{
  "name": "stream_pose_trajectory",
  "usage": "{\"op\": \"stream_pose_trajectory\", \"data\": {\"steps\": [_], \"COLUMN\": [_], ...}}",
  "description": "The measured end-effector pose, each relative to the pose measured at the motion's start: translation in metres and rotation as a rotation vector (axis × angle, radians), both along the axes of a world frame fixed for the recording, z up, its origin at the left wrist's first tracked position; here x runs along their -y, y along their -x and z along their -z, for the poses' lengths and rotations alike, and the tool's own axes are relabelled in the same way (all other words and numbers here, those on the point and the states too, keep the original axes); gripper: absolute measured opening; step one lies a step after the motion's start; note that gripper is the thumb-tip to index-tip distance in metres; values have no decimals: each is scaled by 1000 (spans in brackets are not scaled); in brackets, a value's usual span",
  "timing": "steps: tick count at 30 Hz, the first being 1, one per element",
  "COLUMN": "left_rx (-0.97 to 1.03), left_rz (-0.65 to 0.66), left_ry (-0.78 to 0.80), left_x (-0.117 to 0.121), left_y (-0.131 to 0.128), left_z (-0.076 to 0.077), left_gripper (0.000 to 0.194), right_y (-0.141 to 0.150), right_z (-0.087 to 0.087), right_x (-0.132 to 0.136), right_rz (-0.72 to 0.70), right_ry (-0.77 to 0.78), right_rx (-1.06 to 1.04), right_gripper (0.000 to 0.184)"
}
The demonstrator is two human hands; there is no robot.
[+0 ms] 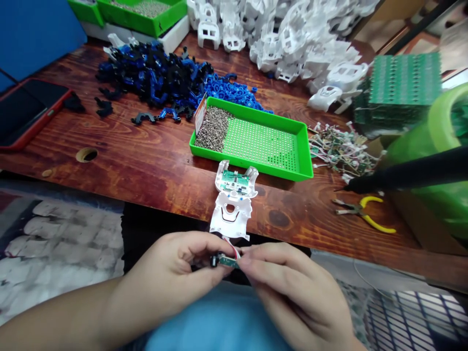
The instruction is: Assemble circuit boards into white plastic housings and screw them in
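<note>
Both my hands meet low in the middle of the view, below the table's front edge. My left hand (175,278) and my right hand (292,287) pinch a small green circuit board (227,262) with a black part on its left end and thin red and white wires. Just beyond my fingers, a white plastic shell (234,209) lies on the wooden table (146,165), with a green board (234,179) seated in its far end.
A green tray (263,144) with small screws sits behind the shell. Blue and black plastic parts (164,83) and white shells (288,34) are heaped at the back. Wired boards (340,148), yellow-handled pliers (365,212) and a black tool (409,175) lie right; a phone (25,109) left.
</note>
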State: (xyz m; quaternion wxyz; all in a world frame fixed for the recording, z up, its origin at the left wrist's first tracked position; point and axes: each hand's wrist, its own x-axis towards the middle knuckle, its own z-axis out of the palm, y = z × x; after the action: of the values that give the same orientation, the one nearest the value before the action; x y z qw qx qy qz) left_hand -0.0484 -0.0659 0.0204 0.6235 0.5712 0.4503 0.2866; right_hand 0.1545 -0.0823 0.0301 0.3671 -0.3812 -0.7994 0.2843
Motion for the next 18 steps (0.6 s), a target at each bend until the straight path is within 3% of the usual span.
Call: {"op": "stream_pose_trajectory", "data": {"steps": [8, 13, 18], "left_rx": [-98, -69, 41], "left_rz": [103, 114, 100], "left_ry": [122, 160, 297], "left_x": [-1, -3, -5], "left_y": [-1, -6, -7], "left_z": [-2, -1, 0], "left_gripper": [23, 22, 24], "right_y": [-3, -3, -4], "right_z": [2, 3, 4], "right_x": [0, 1, 6], "right_rz": [0, 16, 17], "right_ry": [90, 124, 82], "right_rx": [-34, -23, 27], "right_gripper": [32, 29, 32]}}
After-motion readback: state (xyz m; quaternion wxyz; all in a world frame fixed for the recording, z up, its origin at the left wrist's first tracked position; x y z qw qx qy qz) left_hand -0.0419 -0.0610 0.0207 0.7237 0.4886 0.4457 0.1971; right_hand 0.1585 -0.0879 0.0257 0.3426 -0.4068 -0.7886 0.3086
